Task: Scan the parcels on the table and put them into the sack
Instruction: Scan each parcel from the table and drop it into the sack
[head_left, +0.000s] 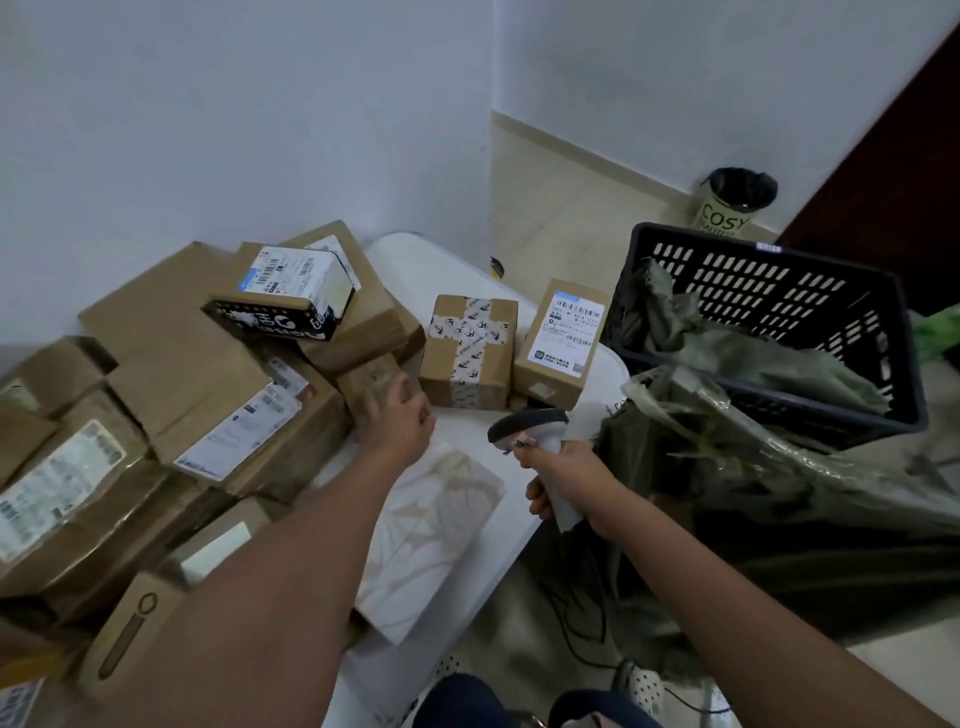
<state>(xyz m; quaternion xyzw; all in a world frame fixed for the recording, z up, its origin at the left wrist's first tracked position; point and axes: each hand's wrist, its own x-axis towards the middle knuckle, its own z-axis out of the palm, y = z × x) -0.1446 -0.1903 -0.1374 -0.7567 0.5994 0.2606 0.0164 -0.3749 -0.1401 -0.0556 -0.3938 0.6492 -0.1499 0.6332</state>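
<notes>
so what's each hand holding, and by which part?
Right hand holds the scanner by its handle. Left hand rests on a small brown parcel; no clear grip visible.

"cosy" on the yellow bin (723, 214), "hd" on the black box (270, 318), parcel labels too blurred to read

black slotted crate (810, 291) right of table | bin (735, 205) with black liner by wall
</notes>
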